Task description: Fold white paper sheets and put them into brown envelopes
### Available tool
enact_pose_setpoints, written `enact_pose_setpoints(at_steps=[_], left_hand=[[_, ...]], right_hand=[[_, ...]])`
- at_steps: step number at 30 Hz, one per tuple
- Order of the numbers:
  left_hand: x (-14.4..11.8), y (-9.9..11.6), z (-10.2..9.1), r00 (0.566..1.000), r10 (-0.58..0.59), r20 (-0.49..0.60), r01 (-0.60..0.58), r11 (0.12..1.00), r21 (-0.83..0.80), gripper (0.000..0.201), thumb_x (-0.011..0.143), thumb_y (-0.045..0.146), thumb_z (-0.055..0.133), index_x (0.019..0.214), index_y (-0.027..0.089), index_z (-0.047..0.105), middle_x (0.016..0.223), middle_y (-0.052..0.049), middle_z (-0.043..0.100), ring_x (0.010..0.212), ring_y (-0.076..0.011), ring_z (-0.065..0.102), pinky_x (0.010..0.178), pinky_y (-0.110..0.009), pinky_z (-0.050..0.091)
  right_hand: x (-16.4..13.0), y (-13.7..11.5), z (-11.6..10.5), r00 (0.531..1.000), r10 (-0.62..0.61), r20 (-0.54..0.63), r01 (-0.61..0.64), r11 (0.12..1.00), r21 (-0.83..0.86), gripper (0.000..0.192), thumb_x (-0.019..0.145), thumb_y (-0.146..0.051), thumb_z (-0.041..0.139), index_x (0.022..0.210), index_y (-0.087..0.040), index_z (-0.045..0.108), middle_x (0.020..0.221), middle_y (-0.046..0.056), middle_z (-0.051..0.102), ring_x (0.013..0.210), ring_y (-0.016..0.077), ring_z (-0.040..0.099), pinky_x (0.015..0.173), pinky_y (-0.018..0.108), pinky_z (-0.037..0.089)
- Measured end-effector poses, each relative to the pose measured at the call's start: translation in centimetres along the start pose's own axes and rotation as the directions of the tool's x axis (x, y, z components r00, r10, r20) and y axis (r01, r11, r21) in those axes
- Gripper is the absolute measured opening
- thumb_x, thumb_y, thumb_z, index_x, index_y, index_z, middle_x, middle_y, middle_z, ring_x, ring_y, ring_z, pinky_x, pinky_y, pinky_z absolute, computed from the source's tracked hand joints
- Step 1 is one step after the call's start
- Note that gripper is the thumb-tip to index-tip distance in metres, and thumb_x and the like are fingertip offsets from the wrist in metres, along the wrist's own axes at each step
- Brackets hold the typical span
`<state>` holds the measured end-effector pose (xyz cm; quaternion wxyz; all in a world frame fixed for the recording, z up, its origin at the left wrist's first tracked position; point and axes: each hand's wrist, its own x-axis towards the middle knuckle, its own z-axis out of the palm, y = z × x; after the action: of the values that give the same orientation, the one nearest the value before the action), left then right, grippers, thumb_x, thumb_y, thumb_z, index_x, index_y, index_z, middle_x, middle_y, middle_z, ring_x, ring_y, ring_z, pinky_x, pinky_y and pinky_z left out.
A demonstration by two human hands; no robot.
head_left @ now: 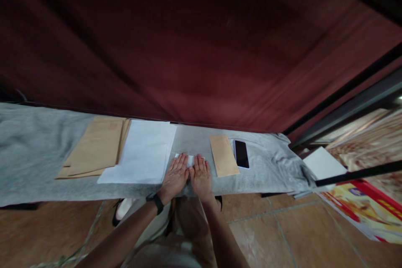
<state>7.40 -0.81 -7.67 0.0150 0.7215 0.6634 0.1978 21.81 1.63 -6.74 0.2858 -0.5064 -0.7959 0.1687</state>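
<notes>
Pressing flat, the open left hand (175, 176) and right hand (200, 176) mostly hide a folded white paper (189, 159).

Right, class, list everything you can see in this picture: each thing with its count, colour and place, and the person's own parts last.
brown envelopes: a stack, count unclear, tan, left on the grey cloth
white paper sheets: a stack, white, right of that stack
folded white paper: one, under both hands
single brown envelope: one, tan, right of the hands
phone: one, black, beside that envelope
white sheet: one, far right
wristband: one, black, left wrist
left hand: flat on the folded paper
right hand: flat beside it
</notes>
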Motion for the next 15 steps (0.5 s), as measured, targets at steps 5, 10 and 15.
enact_pose_setpoints(at_steps=[5,10,15], left_hand=[[0.0,0.3,-0.1,0.996,-0.081,-0.023,0.081,0.997,-0.008,0.060,0.096,0.027,0.039,0.151,0.004,0.044,0.159,-0.020,0.041,0.152,-0.0300,0.032,0.124,-0.049,0.028],[0.3,0.7,-0.3,0.990,-0.137,-0.015,0.136,0.989,-0.053,0.060,0.096,0.029,0.038,0.149,0.001,0.045,0.157,-0.022,0.042,0.151,-0.0318,0.033,0.124,-0.051,0.026],[0.3,0.7,0.0,0.972,-0.230,-0.057,0.218,0.962,-0.165,0.066,0.092,0.033,0.045,0.145,-0.005,0.044,0.158,-0.029,0.038,0.152,-0.0370,0.029,0.124,-0.053,0.026]], right_hand=[[-0.5,0.5,0.1,0.998,0.039,-0.046,-0.039,0.999,-0.001,0.060,0.103,-0.038,0.048,0.155,-0.010,0.040,0.160,0.021,0.037,0.151,0.0311,0.034,0.122,0.055,0.027],[-1.5,0.7,0.0,0.992,0.085,-0.088,-0.086,0.996,-0.005,0.062,0.104,-0.041,0.044,0.155,-0.006,0.038,0.161,0.022,0.036,0.152,0.0325,0.031,0.122,0.055,0.026],[-2.3,0.7,0.2,0.983,0.123,-0.136,-0.123,0.992,0.010,0.059,0.104,-0.041,0.043,0.155,-0.010,0.041,0.160,0.020,0.038,0.151,0.0315,0.034,0.122,0.055,0.026]])
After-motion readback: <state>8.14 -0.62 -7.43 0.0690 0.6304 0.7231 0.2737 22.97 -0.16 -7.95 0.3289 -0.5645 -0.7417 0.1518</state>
